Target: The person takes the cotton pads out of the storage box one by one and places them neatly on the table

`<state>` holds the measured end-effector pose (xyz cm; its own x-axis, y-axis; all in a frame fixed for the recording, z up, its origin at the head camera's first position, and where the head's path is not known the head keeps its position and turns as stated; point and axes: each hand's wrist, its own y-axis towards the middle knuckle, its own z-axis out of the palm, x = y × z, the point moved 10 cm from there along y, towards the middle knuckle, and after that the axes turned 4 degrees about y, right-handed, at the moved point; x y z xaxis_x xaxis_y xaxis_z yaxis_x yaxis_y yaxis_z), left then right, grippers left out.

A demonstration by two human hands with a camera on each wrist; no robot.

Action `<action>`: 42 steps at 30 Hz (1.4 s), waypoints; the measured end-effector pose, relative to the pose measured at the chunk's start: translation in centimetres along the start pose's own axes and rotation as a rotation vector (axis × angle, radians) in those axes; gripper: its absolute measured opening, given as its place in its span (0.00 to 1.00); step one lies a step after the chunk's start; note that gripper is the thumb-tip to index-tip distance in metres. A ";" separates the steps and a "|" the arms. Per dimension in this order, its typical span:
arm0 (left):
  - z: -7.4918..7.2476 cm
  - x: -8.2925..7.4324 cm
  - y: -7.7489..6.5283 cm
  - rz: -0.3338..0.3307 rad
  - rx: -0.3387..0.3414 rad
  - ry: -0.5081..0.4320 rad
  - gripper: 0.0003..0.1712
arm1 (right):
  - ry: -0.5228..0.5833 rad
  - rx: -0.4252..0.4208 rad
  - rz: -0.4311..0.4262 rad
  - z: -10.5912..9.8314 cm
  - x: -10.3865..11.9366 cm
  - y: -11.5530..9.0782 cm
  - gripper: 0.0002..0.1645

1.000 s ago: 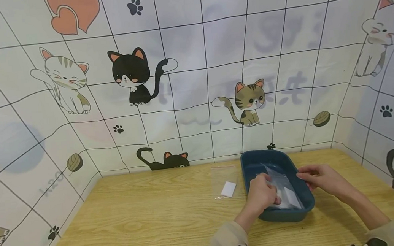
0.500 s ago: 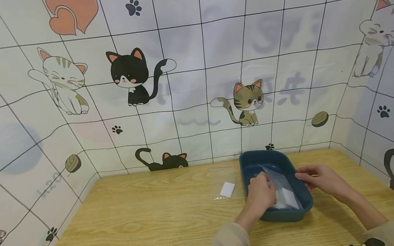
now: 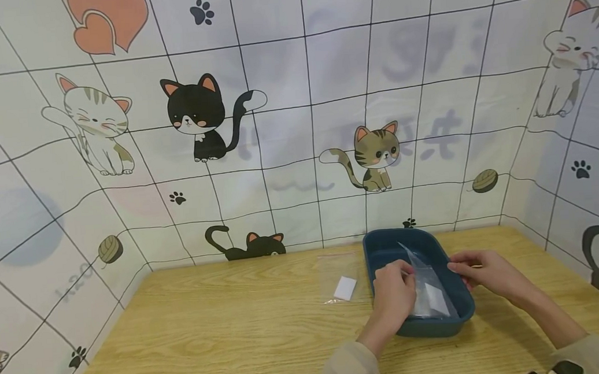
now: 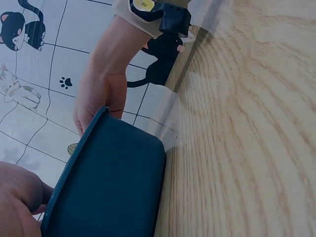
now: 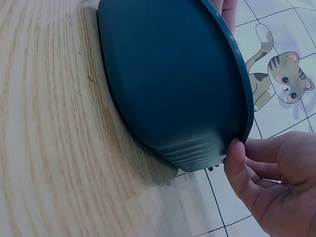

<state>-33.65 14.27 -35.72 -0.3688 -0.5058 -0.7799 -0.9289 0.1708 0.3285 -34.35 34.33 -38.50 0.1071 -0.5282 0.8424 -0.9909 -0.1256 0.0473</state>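
A dark blue plastic bin stands on the table with clear plastic zip bags lying in it; a white piece shows through the plastic. My left hand reaches over the bin's left side, fingers curled, pinching the left edge of a bag; the fingertips are partly hidden. In the left wrist view, the bin's wall hides what that hand holds. With thumb and fingers, my right hand grips the bin's right rim. The right wrist view shows this right hand pinching the rim close up.
Left of the bin, another clear zip bag with a white card lies flat on the wooden table. A cat-print tiled wall covering rises behind the table and along both sides.
My left hand has shifted slightly up and left inside the bin, and its fingers have drawn closer together at the bag's edge. My right hand stays on the rim.
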 end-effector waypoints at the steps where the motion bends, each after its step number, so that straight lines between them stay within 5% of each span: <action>1: -0.1 -0.1 0.0 0.007 -0.008 -0.016 0.04 | 0.000 0.000 0.000 0.0 0.0 0.0 0.28; 9: -1.1 -0.3 0.0 0.051 -0.060 -0.149 0.06 | 0.008 -0.003 -0.001 0.0 0.0 0.1 0.28; 25: -2.7 0.3 0.1 0.011 -0.055 -0.323 0.06 | 0.005 0.006 0.001 0.1 -0.3 0.2 0.31; 42: -5.1 1.1 0.6 0.020 -0.112 -0.340 0.05 | 0.008 0.009 -0.004 0.1 -0.1 0.1 0.31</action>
<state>-34.47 9.49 -33.64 -0.3944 -0.1902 -0.8991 -0.9189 0.0741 0.3874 -34.44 34.31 -38.65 0.1105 -0.5212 0.8462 -0.9898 -0.1350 0.0461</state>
